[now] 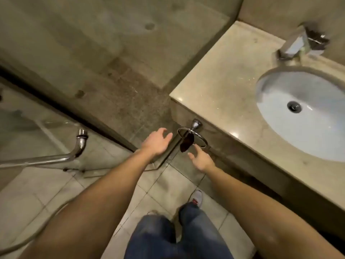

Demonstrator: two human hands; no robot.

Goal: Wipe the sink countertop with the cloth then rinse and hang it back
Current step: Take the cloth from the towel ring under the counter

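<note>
A small dark cloth [186, 144] hangs from a chrome towel ring [202, 141] fixed to the front face of the beige stone countertop [220, 81]. My left hand [156, 143] hovers just left of the ring, fingers spread and holding nothing. My right hand [201, 159] reaches up from below the cloth, fingers relaxed, a small gap from its lower end. The white oval sink [306, 128] with its drain lies to the right, and a chrome faucet [296, 43] stands behind it.
A glass shower door with a chrome handle bar [56, 156] stands at the left, and its dark track runs diagonally to the counter. The tiled floor [56, 191] lies below, with my jeans [179, 236] and one shoe [196, 197] at the bottom centre.
</note>
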